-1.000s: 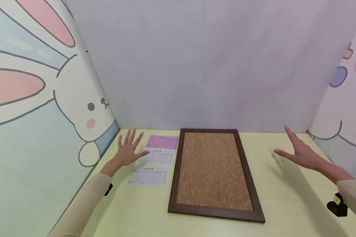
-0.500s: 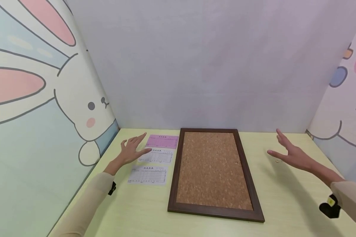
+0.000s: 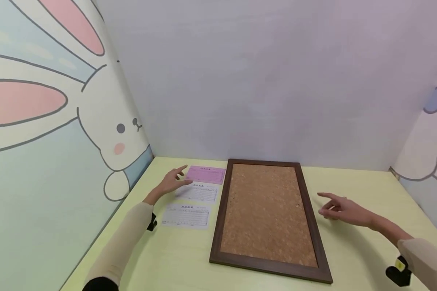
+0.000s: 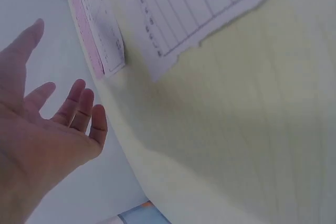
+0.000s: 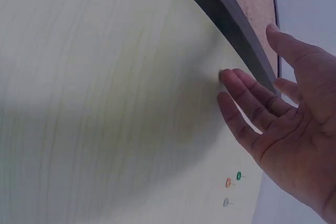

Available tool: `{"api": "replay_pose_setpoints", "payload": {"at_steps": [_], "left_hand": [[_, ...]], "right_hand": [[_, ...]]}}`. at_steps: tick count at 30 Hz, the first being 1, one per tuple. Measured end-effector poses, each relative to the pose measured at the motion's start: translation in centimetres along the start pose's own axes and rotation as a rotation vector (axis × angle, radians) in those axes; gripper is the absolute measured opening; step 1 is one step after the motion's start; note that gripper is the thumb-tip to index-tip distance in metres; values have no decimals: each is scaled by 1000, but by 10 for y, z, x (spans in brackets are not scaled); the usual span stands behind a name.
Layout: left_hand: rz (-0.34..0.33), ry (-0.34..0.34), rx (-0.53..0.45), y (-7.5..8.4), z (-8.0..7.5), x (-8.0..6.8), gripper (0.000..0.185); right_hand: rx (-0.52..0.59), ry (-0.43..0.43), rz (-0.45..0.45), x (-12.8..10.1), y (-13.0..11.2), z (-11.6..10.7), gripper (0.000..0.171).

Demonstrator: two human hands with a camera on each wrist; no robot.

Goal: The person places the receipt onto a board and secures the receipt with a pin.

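A rabbit-patterned wall (image 3: 58, 182) is bounding the left side of the pale yellow tabletop (image 3: 189, 250). At the centre, a dark-framed corkboard (image 3: 269, 210) is lying flat. Along its left side, a pink printed form (image 3: 205, 174), a middle white form (image 3: 204, 192) and a nearer white form (image 3: 186, 216) are lying in a column, the pink one farthest from me. My left hand (image 3: 170, 183) is hovering at the left ends of the upper two, its fingers (image 4: 68, 109) parted, loosely bent and grasping nothing. My right hand (image 3: 349, 212) is hovering just right of the corkboard, index finger extending, the others loosely bent, likewise grasping nothing. Smallest, an orange thumbtack (image 5: 228, 182), a green thumbtack (image 5: 239, 176) and a greyish thumbtack (image 5: 226, 202) are lying close together on the tabletop near my right hand.
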State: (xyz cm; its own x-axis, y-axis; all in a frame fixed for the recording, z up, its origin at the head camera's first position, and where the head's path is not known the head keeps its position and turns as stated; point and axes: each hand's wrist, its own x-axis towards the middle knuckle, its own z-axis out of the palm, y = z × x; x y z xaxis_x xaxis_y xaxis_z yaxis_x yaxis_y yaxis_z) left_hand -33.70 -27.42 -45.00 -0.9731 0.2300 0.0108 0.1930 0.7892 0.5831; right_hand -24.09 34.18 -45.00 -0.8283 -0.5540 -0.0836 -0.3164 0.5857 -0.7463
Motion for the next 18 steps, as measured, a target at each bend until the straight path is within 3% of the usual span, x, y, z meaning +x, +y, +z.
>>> {"api": "replay_pose_setpoints", "payload": {"at_steps": [3,8,18], "left_hand": [[-76,-41,-67,-4,-1,8,82],[-172,-83,-116,-7,2,23,83],[-227,-97,-98,-16,3,49,78]], "right_hand": [[73,-61,-34,8,8,6,68],[137,-85,-35,18,13,15,76],[213,-77,-43,27,16,16,84]]}}
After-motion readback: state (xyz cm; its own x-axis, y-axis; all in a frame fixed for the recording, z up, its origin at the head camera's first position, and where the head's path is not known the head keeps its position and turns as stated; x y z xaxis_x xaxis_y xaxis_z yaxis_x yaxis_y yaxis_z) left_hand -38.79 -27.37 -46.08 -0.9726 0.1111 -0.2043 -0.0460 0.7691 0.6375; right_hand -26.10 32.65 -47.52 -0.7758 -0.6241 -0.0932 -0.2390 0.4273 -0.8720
